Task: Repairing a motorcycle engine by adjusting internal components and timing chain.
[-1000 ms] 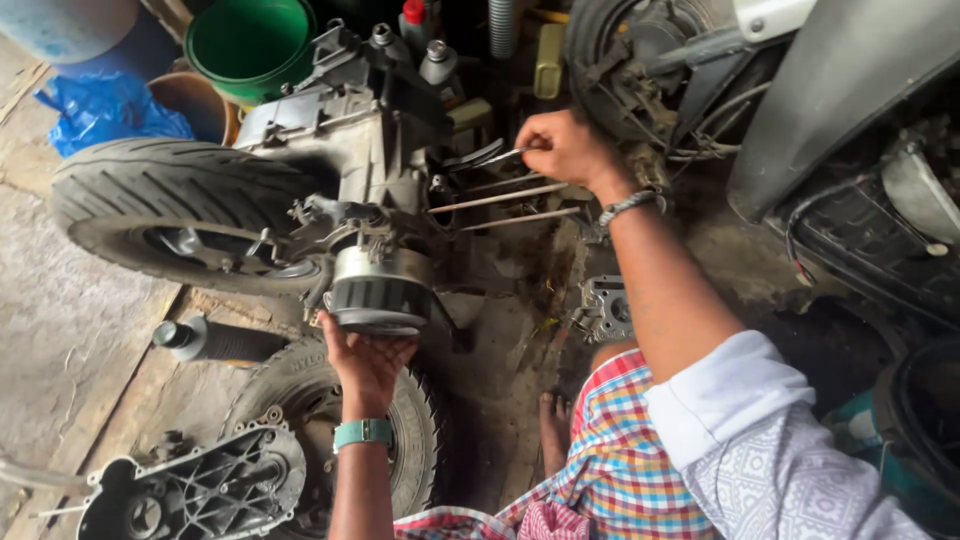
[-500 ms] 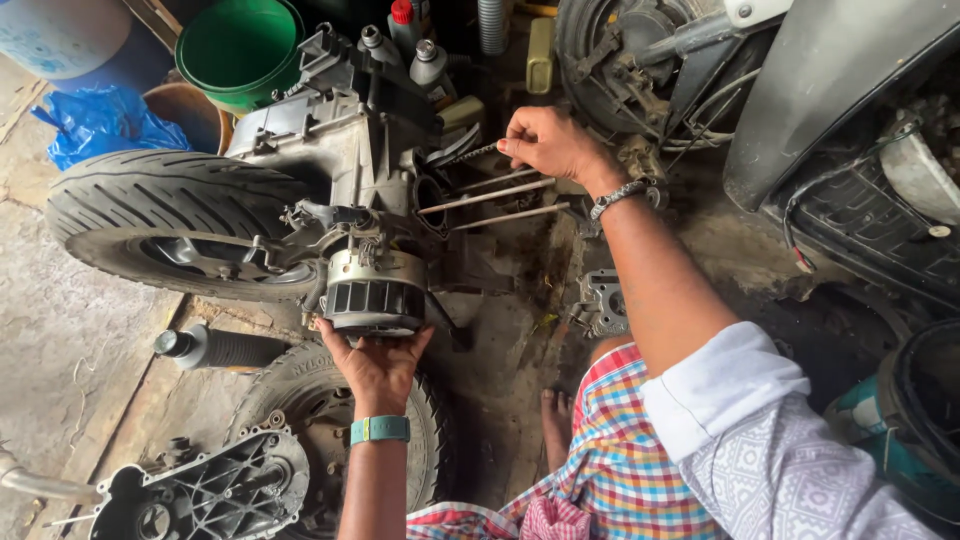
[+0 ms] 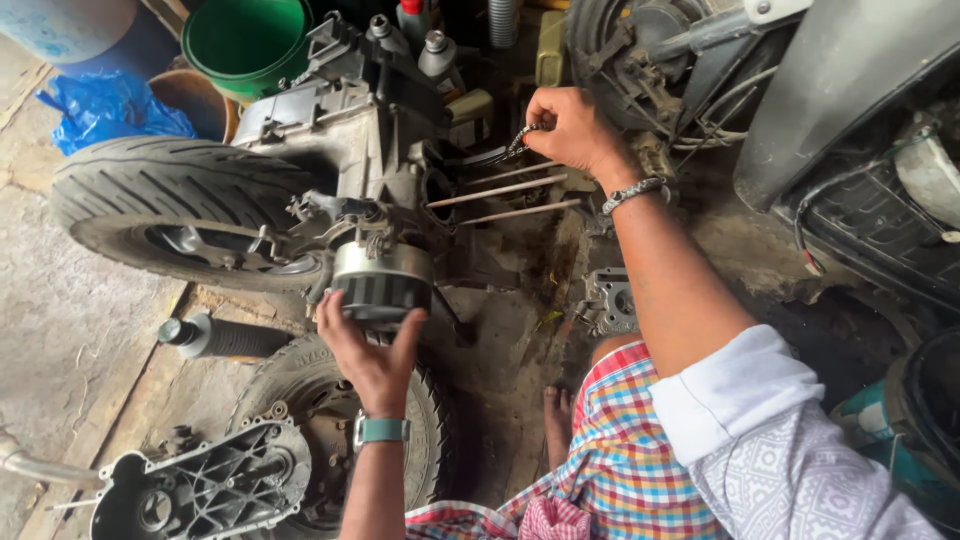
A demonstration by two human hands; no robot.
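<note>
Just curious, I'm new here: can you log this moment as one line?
left hand: cups flywheel | right hand: pinches chain | engine: on floor, beside tyre

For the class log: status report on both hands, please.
Left hand cupping the round flywheel. Right hand pinching a chain above the long studs. Nothing blocking.
</note>
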